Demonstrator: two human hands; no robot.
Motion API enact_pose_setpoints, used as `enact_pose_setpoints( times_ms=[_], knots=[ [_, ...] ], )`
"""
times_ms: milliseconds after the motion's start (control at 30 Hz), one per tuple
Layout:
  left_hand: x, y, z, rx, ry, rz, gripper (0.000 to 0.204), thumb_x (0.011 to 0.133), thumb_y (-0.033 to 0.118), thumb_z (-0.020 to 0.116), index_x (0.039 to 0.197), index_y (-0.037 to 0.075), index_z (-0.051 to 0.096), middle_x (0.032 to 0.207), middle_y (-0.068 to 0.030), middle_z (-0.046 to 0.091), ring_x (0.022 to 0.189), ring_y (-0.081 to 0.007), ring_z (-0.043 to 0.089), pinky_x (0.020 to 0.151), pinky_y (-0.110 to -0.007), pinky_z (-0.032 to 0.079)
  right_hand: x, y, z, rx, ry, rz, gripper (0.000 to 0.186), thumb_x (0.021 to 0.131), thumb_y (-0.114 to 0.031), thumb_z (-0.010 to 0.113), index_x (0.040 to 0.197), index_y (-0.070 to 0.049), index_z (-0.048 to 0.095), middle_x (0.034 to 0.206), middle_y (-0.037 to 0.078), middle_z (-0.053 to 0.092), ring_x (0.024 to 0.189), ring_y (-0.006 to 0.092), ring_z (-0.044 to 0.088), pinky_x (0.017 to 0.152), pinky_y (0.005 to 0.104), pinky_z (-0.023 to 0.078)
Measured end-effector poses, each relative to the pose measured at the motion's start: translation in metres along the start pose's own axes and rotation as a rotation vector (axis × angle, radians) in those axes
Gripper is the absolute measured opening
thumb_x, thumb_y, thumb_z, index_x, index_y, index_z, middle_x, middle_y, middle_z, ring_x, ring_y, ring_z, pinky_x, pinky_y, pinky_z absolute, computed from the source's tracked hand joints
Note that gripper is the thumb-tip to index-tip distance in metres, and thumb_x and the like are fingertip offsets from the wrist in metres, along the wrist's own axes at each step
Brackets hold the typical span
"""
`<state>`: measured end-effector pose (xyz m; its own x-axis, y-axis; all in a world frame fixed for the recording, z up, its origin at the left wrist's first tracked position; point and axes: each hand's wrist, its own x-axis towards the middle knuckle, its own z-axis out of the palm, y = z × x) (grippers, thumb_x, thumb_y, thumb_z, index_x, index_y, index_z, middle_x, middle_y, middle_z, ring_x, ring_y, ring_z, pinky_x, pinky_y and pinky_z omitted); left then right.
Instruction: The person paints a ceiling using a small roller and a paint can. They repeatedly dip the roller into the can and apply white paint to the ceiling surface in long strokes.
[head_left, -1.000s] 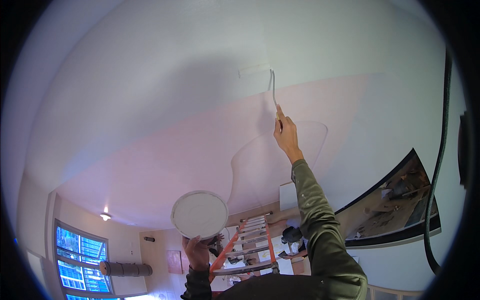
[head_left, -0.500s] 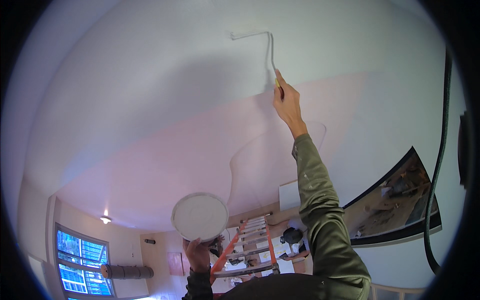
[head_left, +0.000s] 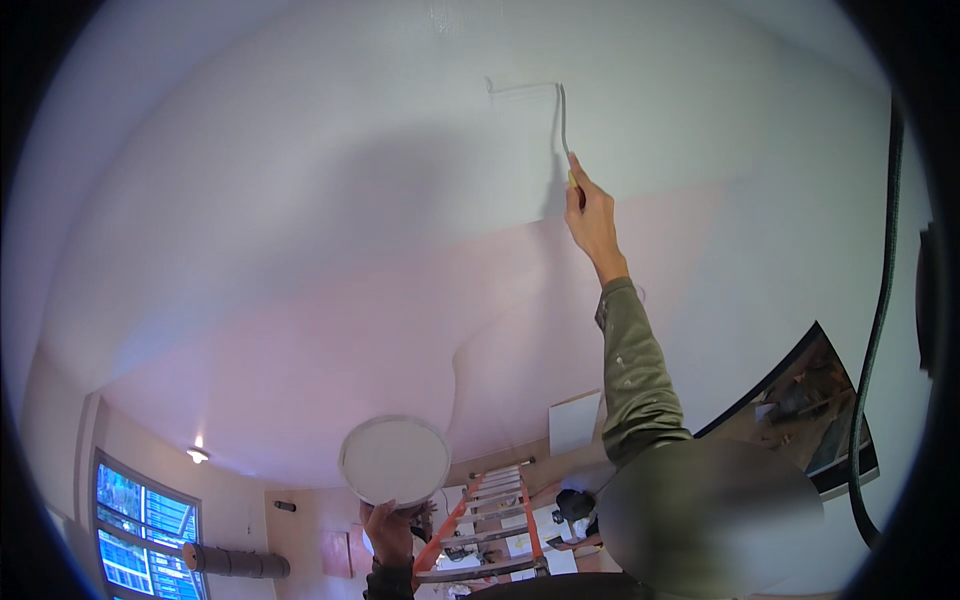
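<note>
The left hand [head_left: 390, 532] holds with its fingers the tub [head_left: 395, 462] as before, while further right the roller [head_left: 525, 92], gripped at its handle by the right hand [head_left: 595, 222], has moved farther from the pink area [head_left: 400, 320] than one second ago.

- We see the painted surface [head_left: 680, 110] greyish white on its far part, pale pink nearer.
- Our roller [head_left: 564, 125] shows a grey wire and a touch of yellow at the handle.
- Our right sleeve [head_left: 635, 370] is olive green, flecked with white.
- The round container [head_left: 394, 460] looks off-white.
- Near us, the ladder [head_left: 531, 525] has orange rails and greyish steps.
- At right, we see a black cable [head_left: 880, 290].
</note>
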<state>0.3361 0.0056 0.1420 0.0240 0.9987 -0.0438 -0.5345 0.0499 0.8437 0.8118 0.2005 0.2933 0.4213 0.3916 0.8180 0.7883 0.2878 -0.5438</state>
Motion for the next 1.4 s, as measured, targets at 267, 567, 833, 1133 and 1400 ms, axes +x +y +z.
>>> enact_pose_setpoints(
  times_ms=[267,567,833,1133,1400],
  knots=[
    [0.007,-0.011,-0.010,-0.062,0.026,0.015,0.063,0.080,0.010,0.058,0.139,-0.002,0.039,0.125,-0.0208,0.056,0.107,-0.0338,0.065,0.081,-0.045,0.063,0.098,-0.040,-0.019,-0.063,0.041,-0.079,0.048,0.095,-0.008,0.054,0.143,-0.010,0.053,0.065,0.013,0.051,0.058,0.0203,0.047,0.064,0.0307,0.046],
    [0.007,-0.007,-0.004,-0.067,0.036,0.032,0.060,0.079,0.010,0.058,0.136,-0.002,0.042,0.124,-0.0208,0.057,0.105,-0.0340,0.066,0.079,-0.044,0.063,0.160,-0.072,-0.032,-0.109,0.042,-0.072,0.048,0.093,-0.013,0.052,0.141,-0.011,0.054,0.081,0.023,0.068,0.074,0.0385,0.066,0.077,0.0461,0.052],
    [0.014,-0.012,-0.014,-0.069,0.002,-0.002,0.060,0.079,0.009,0.058,0.135,-0.003,0.042,0.122,-0.0222,0.058,0.102,-0.0364,0.067,0.078,-0.045,0.062,0.127,-0.056,-0.033,-0.108,0.032,-0.064,0.047,0.094,-0.014,0.053,0.142,-0.012,0.054,0.071,0.020,0.059,0.062,0.0289,0.056,0.069,0.0387,0.049],
    [0.015,-0.014,-0.013,-0.025,-0.030,0.005,0.062,0.079,0.013,0.059,0.138,-0.002,0.042,0.127,-0.0227,0.058,0.106,-0.0375,0.067,0.081,-0.044,0.063,0.165,-0.082,-0.034,-0.158,0.059,-0.087,0.047,0.095,-0.014,0.053,0.141,-0.011,0.055,0.075,0.018,0.064,0.063,0.0293,0.059,0.070,0.0405,0.050],
    [0.014,-0.008,-0.009,-0.007,-0.048,-0.015,0.062,0.080,0.014,0.059,0.138,-0.001,0.043,0.127,-0.0221,0.058,0.108,-0.0356,0.066,0.082,-0.043,0.063,0.144,-0.078,-0.029,-0.161,0.078,-0.099,0.046,0.095,-0.014,0.053,0.141,-0.011,0.054,0.072,0.021,0.062,0.061,0.0323,0.059,0.069,0.0418,0.050]
  ],
)
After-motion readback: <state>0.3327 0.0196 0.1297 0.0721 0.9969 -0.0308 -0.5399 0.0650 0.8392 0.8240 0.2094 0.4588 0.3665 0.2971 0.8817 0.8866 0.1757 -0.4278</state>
